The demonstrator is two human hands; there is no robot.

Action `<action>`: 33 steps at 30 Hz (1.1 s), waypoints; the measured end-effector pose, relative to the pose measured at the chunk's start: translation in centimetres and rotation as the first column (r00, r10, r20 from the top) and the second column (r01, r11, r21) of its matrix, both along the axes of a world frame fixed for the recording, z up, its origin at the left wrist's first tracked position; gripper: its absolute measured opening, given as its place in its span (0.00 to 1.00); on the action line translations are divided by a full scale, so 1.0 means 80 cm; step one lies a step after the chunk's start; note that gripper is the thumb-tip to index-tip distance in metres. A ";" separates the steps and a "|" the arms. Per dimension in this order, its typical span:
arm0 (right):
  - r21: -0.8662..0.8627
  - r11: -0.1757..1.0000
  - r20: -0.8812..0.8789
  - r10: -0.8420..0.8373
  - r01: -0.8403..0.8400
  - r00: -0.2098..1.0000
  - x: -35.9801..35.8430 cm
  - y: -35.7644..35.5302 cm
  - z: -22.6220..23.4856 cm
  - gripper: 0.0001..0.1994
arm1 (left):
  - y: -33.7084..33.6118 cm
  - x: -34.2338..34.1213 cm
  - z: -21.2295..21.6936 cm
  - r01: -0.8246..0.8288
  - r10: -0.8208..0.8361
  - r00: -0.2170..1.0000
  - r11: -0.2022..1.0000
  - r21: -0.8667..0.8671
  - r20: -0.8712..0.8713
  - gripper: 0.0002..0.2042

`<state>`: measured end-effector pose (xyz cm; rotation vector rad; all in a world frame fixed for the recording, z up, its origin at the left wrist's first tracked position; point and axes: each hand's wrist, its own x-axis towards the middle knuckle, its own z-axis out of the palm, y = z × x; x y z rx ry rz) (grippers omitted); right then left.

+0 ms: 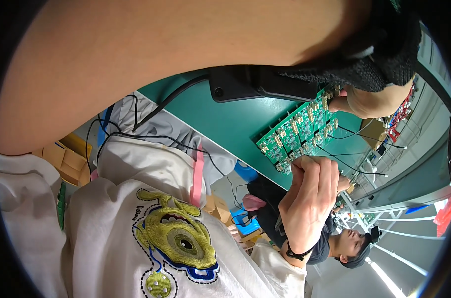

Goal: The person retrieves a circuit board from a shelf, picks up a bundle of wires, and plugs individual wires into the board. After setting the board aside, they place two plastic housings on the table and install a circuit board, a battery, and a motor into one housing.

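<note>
A green circuit board panel (300, 131), made of several small boards with components, is held tilted above a green table (225, 119). My left hand (369, 99), with black knit fabric over the wrist, grips the panel's far end; its forearm crosses the whole top of the view. The panel's near edge is held by my right hand (310, 193), fingers curled over it and a black band on the wrist. Thin black wires (354, 134) run from the panel across the table.
A flat black box with a cable (255, 82) lies on the table by my left forearm. My white shirt with a green embroidered figure (178, 238) fills the lower left. Another person in dark clothes and a dark cap (354, 248) is at the lower right. Cardboard boxes (66, 159) stand at the left.
</note>
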<state>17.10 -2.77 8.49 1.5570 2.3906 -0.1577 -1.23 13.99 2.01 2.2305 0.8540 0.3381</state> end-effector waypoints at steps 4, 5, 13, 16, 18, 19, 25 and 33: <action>-0.018 0.998 -0.036 -0.067 0.066 0.997 0.000 0.002 0.002 0.11 | 0.002 0.003 0.003 0.017 -0.017 1.000 1.000 -0.006 0.013 0.06; -0.025 0.996 -0.050 -0.086 0.085 0.995 0.000 0.002 0.002 0.10 | 0.002 0.003 0.003 0.016 -0.016 1.000 1.000 -0.003 0.012 0.06; 0.011 0.991 -0.098 -0.134 0.136 0.986 0.005 -0.001 0.001 0.10 | 0.003 0.013 0.005 0.027 -0.027 0.999 1.000 -0.011 0.017 0.06; -0.002 0.996 -0.102 -0.091 0.092 0.991 0.010 0.003 0.005 0.10 | 0.001 0.016 0.005 0.027 -0.027 1.000 0.999 -0.018 0.005 0.07; -0.007 0.998 -0.102 -0.066 0.065 0.993 0.011 0.007 0.009 0.10 | 0.002 0.017 0.002 0.022 -0.022 1.000 0.999 -0.032 -0.001 0.07; 0.004 0.998 -0.092 -0.067 0.068 0.994 0.011 0.007 0.012 0.10 | 0.004 0.018 0.003 0.016 -0.016 1.000 0.999 -0.031 -0.005 0.07; -0.003 0.999 -0.092 -0.048 0.048 0.995 0.011 0.003 0.013 0.10 | 0.007 0.032 0.007 0.006 -0.008 1.000 0.999 -0.054 -0.023 0.07; -0.025 1.000 -0.085 0.009 -0.011 0.996 0.014 0.008 0.003 0.11 | 0.009 0.037 0.005 0.003 -0.004 1.000 0.996 -0.087 -0.015 0.08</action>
